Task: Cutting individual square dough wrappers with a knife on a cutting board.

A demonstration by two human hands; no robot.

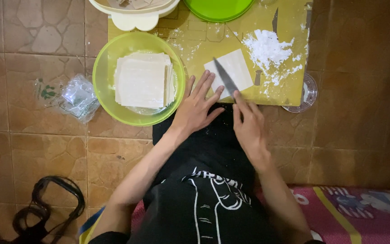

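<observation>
My left hand (197, 105) lies flat with fingers spread on the near corner of a pale square dough sheet (235, 68) on the yellow cutting board (290, 86). My right hand (249, 124) grips a dark knife (225, 77) whose blade lies diagonally across the sheet, tip pointing away from me. A lime-green bowl (102, 81) to the left holds a stack of square dough sheets (143, 82). A pile of white flour (269, 52) sits on the board to the right of the sheet.
A crumpled clear plastic bag (75, 97) lies on the brown tiled floor at left. A cream container (136, 13) and a green lid (217, 9) stand at the board's far edge. A glass dish (310, 95) peeks from under the board. A black strap (46, 208) lies lower left.
</observation>
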